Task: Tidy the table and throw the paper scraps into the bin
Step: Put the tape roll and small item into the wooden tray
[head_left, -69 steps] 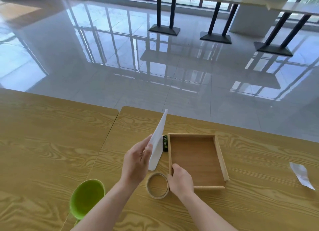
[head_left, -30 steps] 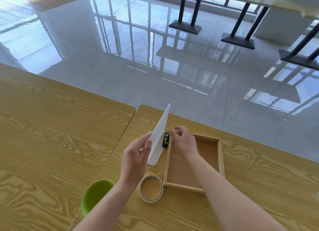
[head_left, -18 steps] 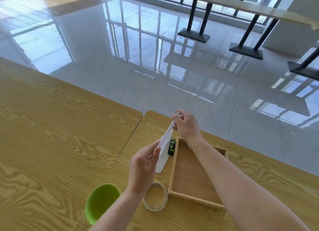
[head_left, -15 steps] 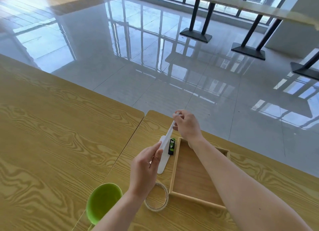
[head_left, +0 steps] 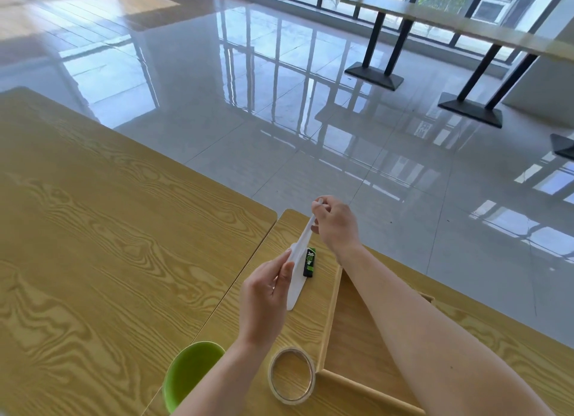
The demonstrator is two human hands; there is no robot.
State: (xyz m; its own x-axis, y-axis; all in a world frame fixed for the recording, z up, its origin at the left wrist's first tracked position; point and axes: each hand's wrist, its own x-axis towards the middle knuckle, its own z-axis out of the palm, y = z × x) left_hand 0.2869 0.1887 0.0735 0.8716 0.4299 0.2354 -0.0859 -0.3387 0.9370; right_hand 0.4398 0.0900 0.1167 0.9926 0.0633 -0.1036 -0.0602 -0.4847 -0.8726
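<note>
A long white paper scrap (head_left: 297, 261) is held edge-on above the wooden table (head_left: 102, 238). My left hand (head_left: 264, 300) pinches its lower part between thumb and fingers. My right hand (head_left: 334, 223) pinches its upper tip, further from me. A green bin (head_left: 189, 372) stands below the table's near edge, to the left of my left forearm, its opening facing up.
A small black and green pack (head_left: 309, 262) lies beside the paper. A roll of clear tape (head_left: 291, 374) lies flat by the near-left corner of an open wooden tray (head_left: 328, 310). My right forearm crosses over the tray. Beyond the table is shiny tiled floor.
My right hand left the tape roll, reached past the tray and took hold of the paper's top end. My left hand has kept its hold. The view has shifted left and tilted up.
</note>
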